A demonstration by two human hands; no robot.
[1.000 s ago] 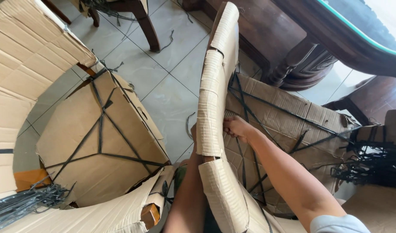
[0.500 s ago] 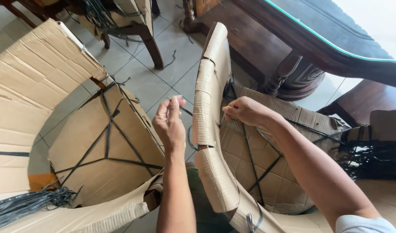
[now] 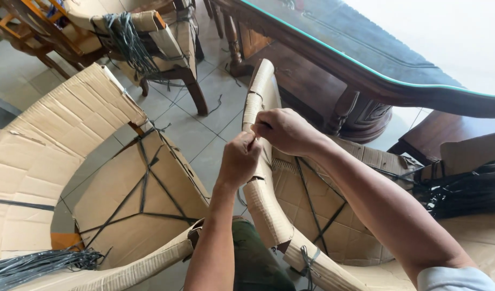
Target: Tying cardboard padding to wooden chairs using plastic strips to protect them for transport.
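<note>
A curved chair rail wrapped in brown cardboard (image 3: pixel 261 75) rises in the middle of the view. Both my hands meet on it about halfway up. My left hand (image 3: pixel 239 160) is closed against the rail's left side, pinching a thin black strap (image 3: pixel 252 141) that is mostly hidden by my fingers. My right hand (image 3: pixel 285 129) is closed over the rail from the right, its fingertips touching the left hand at the same strap. Below and right of the rail is the chair's cardboard-covered seat (image 3: pixel 301 215), crossed by black straps.
A second cardboard-wrapped chair (image 3: pixel 53 140) with a strapped seat (image 3: pixel 134 199) stands at left. Bundles of black straps lie at bottom left (image 3: pixel 32 264) and at right (image 3: pixel 468 191). A dark wooden glass-topped table (image 3: pixel 366 59) is behind, another wrapped chair (image 3: pixel 150 32) at the back, tiled floor (image 3: pixel 204 129) between.
My left hand, which held a black strap out to the left of the rail, has moved right onto the rail. My right hand rose along the rail to meet it. The view tilted up.
</note>
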